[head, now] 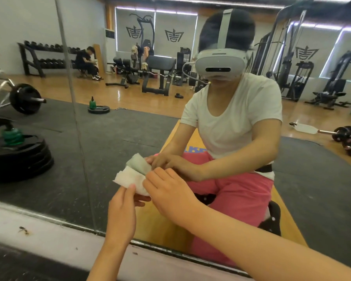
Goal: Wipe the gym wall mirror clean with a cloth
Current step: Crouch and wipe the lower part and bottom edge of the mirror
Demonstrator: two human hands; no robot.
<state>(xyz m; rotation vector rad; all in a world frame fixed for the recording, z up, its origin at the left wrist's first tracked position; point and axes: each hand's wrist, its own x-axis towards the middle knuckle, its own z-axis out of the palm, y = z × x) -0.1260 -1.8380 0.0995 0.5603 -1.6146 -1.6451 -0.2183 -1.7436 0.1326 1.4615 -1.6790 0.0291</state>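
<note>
- Head view: a person faces a gym wall mirror (114, 138) from close up, both bare forearms reaching in from the bottom edge of the picture.
- A white cloth (130, 178), crumpled and folded, sits low on the mirror, near its bottom edge and just right of a vertical seam (77, 118) in the glass. Its upper edge meets its own reflection, so it touches the glass.
- The left hand (122, 209) pinches the cloth's lower edge, with the thumb on top and the fingers curled underneath.
- The right hand (166, 191) lies over the cloth's right side, its back to the camera, fingers lightly bent and reaching to the glass. The thumb is hidden, so I cannot tell whether this hand grips the cloth or only presses on it.
- A pale ledge (55, 234) runs along the mirror's bottom edge, with a small dark speck of debris (24, 230) towards its left end.
- The mirror reflects the person seated, wearing a white headset, a white T-shirt and pink trousers.
- It also reflects a stack of black weight plates (18, 157) at the left edge, a green bottle (92, 102) standing on a single plate further back, weight machines, and another person sitting by a dumbbell rack (43, 55).
</note>
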